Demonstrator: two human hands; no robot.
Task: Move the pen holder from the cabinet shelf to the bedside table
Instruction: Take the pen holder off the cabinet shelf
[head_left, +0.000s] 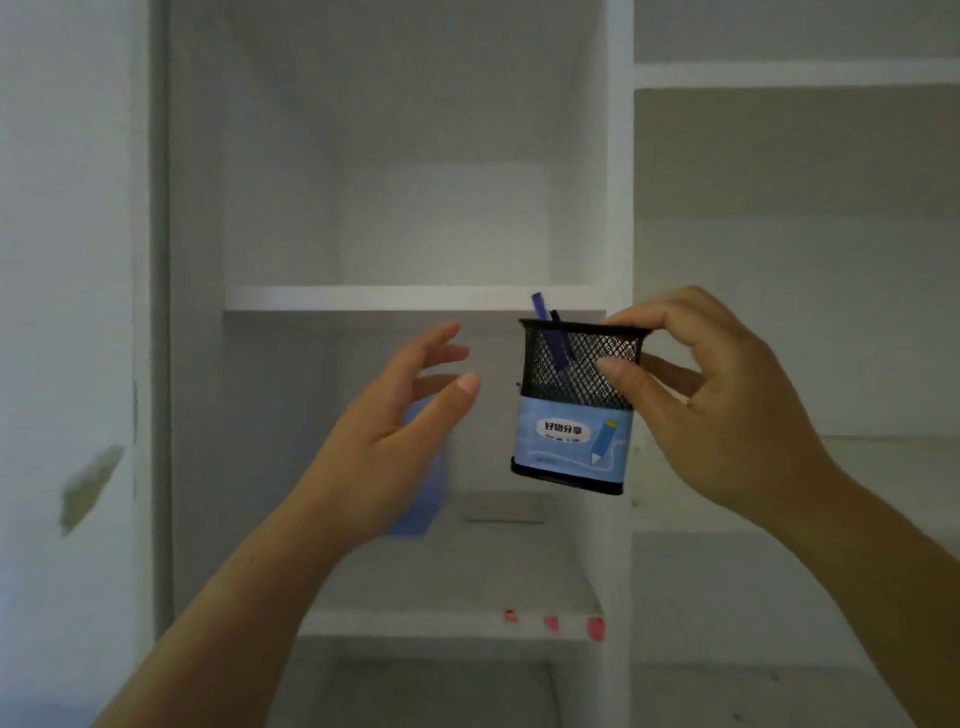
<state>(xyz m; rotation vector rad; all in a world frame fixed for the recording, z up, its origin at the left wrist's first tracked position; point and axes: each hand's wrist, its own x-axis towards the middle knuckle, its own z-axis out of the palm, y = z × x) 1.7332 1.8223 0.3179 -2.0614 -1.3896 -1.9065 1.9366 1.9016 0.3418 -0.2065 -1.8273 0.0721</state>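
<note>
Pen holder (574, 410) hangs in the air just right of the frame's centre, held up in front of the open white cabinet (618, 208) and resting on no surface. It is a black wire-mesh cup with a solid dark rim and base, slightly tilted; a pale blue label (569, 441) wraps its lower half, printed with dark characters in a white oval and a drawn blue pencil; a blue pen (545, 327) and a black pen (560, 325) lean inside it, their tops poking above the rim at its left side.

The right hand (727, 405) pinches the pen holder at its upper right; the thumb presses on the mesh front while the curled fingers (644, 317) hook over the rim. The left hand (395, 441) is raised to the left of the holder and apart from it, its fingers loosely spread and holding nothing.

Behind the holder's top runs the front edge of an upper shelf (405, 297); near the bottom of the frame a lower shelf (447, 623) carries three red marks (553, 623) on its front edge. On that lower shelf a blurred blue object (421, 499) shows partly behind the left hand; a flat grey piece (504, 508) lies toward the back, below the holder.

Right of the cabinet's white upright, further shelves (795, 75) cross the upper right and middle right of the frame; at the far left a pale wall (62, 208) bears a greenish-grey smudge (88, 483). The light is dim and the picture is soft.
</note>
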